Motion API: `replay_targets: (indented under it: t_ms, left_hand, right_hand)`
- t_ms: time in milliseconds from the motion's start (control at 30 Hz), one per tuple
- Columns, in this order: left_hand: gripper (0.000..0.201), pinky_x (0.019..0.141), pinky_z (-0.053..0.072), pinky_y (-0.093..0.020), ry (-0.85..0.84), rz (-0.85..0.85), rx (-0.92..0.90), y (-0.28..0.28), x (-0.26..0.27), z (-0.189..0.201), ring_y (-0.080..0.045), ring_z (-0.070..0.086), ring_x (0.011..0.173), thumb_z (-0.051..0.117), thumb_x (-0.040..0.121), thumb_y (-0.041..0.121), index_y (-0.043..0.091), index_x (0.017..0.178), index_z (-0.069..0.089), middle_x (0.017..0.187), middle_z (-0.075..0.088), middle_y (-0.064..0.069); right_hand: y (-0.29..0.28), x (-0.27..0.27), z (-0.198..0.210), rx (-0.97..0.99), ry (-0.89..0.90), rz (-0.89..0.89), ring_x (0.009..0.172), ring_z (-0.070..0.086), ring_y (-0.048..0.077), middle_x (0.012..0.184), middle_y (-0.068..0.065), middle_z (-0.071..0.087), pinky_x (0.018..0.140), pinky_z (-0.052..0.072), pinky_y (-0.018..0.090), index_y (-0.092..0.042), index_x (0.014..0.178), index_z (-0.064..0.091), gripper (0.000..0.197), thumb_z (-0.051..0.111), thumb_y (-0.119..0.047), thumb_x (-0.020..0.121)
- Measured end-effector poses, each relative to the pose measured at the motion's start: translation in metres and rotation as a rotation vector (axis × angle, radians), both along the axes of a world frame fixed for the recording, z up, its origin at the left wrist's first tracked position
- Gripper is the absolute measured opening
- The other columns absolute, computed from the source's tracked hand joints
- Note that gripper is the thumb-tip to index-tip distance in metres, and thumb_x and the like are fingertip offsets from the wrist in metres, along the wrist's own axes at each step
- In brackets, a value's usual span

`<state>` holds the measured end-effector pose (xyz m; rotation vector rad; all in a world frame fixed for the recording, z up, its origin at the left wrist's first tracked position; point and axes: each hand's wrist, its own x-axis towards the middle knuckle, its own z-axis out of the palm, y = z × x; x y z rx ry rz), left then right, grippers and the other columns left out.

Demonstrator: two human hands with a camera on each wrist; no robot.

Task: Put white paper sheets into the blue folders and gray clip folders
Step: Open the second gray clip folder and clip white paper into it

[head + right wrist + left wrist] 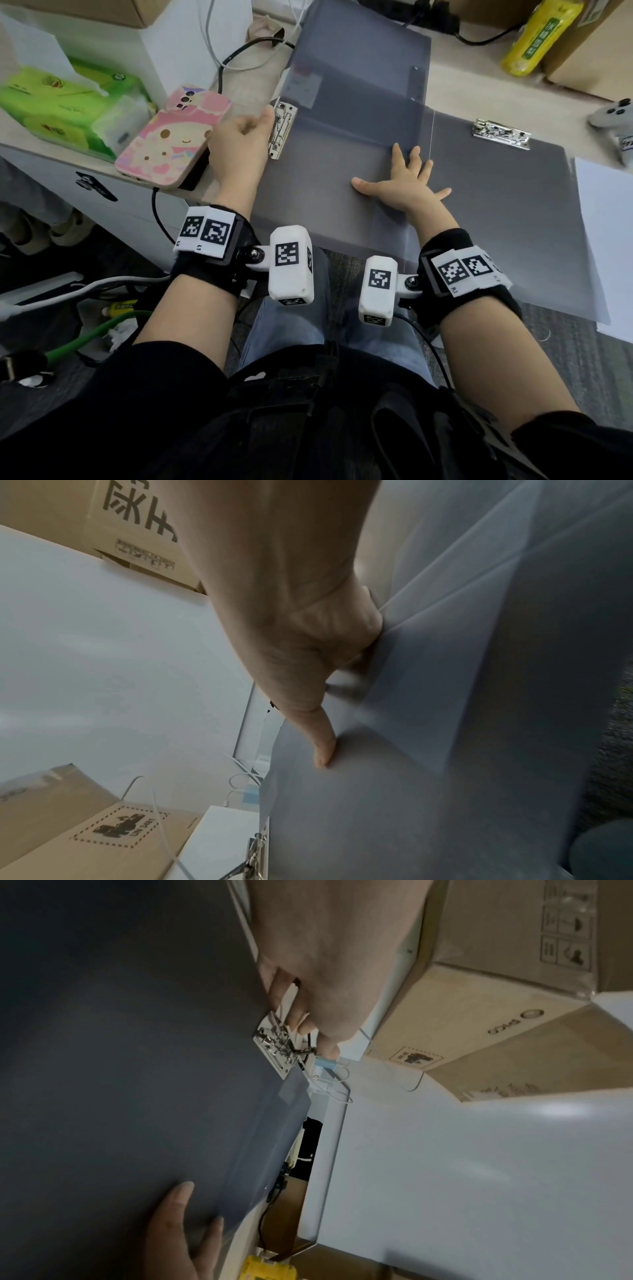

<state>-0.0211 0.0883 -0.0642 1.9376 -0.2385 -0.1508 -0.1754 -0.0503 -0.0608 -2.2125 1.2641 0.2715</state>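
On the desk, near edge: 2 flat gray plastic clip folders overlap; the left gray clip folder lies under both hands, the right gray clip folder sits just beside it, partly overhanging the desk edge.
Left hand: the left hand is at the left folder's silver metal spring clip; in the left wrist view its fingers curl at the clip's lever, so it seems to be working the clip.
Right hand: the right hand is spread flat, fingers straight, pressing the folder's gray surface, grasping nothing.
Paper: a white paper sheet lies at the far right, partly under the right folder's edge, well apart from both hands.
Blue folders: none can be made out.
Step in hand: likely opening the left clip to receive paper.
Doing it well: keep the flat palm weighing the folder so it cannot slide toward the pink cartoon phone case; lift the lever fully before fetching a sheet.
Risk: the clip may snap back on fingers.
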Motion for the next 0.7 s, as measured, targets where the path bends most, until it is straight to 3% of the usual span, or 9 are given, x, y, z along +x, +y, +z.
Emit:
replay_targets:
  t_ms: [67,100,167,267,367,467,567,633,700]
  left_hand:
    - [0.047,0.069,0.041,-0.026,-0.108,0.023,0.075,-0.003,-0.003,0.005,-0.029,0.063,0.092,0.053,0.085,0.054,0.011,0.086,0.072,0.090,0.073,-0.009]
    - [0.046,0.068,0.038,-0.024,-0.162,0.027,0.084,-0.005,-0.001,0.006,-0.027,0.064,0.092,0.052,0.087,0.053,0.012,0.087,0.072,0.092,0.073,-0.008]
    - [0.042,0.065,0.037,-0.022,-0.196,0.005,0.059,-0.010,0.000,0.012,-0.024,0.065,0.087,0.052,0.088,0.049,0.012,0.085,0.072,0.088,0.073,-0.006]
    - [0.044,0.071,0.046,-0.029,-0.232,-0.080,-0.007,-0.019,0.001,0.016,-0.023,0.066,0.077,0.051,0.087,0.046,0.009,0.081,0.073,0.081,0.073,-0.008]
    - [0.050,0.071,0.047,-0.036,-0.249,-0.137,0.031,-0.027,0.008,0.015,-0.026,0.059,0.073,0.043,0.085,0.048,0.007,0.076,0.071,0.079,0.071,-0.015]
    - [0.049,0.083,0.050,-0.041,-0.238,-0.159,0.106,-0.036,0.016,0.010,-0.032,0.061,0.094,0.031,0.080,0.046,0.016,0.083,0.070,0.090,0.072,-0.011]
    - [0.039,0.099,0.042,-0.042,-0.206,-0.194,0.262,-0.043,0.013,0.017,-0.031,0.045,0.123,0.034,0.087,0.022,0.018,0.110,0.066,0.117,0.063,-0.010]
    - [0.036,0.099,0.036,-0.041,-0.254,-0.200,0.397,-0.048,0.014,0.016,-0.032,0.033,0.130,0.035,0.090,0.008,0.012,0.113,0.062,0.126,0.053,-0.015]
    - [0.034,0.099,0.033,-0.043,-0.289,-0.211,0.507,-0.052,0.013,0.017,-0.036,0.029,0.130,0.035,0.091,0.007,0.009,0.115,0.059,0.131,0.046,-0.020]
  right_hand:
    - [-0.001,0.000,0.001,0.010,0.009,0.005,0.146,-0.022,0.025,0.158,-0.002,-0.021,0.108,-0.010,0.067,-0.030,0.151,-0.007,0.102,0.056,-0.066,0.079]
    - [-0.001,0.000,0.001,0.016,0.013,0.008,0.146,-0.022,0.025,0.158,-0.002,-0.021,0.108,-0.010,0.067,-0.030,0.151,-0.008,0.102,0.056,-0.066,0.079]
    - [-0.002,0.000,0.002,0.024,0.021,0.015,0.145,-0.022,0.026,0.158,-0.002,-0.022,0.108,-0.010,0.067,-0.030,0.151,-0.009,0.103,0.056,-0.066,0.079]
    - [-0.002,-0.001,0.003,0.031,0.032,0.022,0.145,-0.022,0.026,0.158,-0.001,-0.023,0.108,-0.010,0.067,-0.031,0.150,-0.010,0.103,0.055,-0.067,0.079]
    - [-0.003,-0.001,0.004,0.040,0.041,0.024,0.145,-0.023,0.026,0.157,-0.001,-0.024,0.108,-0.010,0.067,-0.030,0.150,-0.011,0.104,0.055,-0.067,0.079]
    - [-0.003,0.000,0.005,0.049,0.049,0.034,0.145,-0.024,0.027,0.157,0.000,-0.026,0.107,-0.010,0.068,-0.030,0.150,-0.012,0.104,0.054,-0.068,0.079]
    - [-0.003,0.000,0.005,0.048,0.057,0.038,0.144,-0.024,0.027,0.157,0.000,-0.026,0.107,-0.010,0.069,-0.030,0.150,-0.013,0.104,0.054,-0.068,0.079]
    - [-0.004,0.000,0.005,0.049,0.060,0.043,0.144,-0.025,0.028,0.156,0.000,-0.027,0.107,-0.011,0.069,-0.030,0.150,-0.014,0.104,0.053,-0.068,0.080]
    - [-0.004,0.000,0.005,0.050,0.064,0.046,0.144,-0.025,0.028,0.156,0.001,-0.028,0.107,-0.011,0.069,-0.030,0.149,-0.014,0.104,0.053,-0.068,0.080]
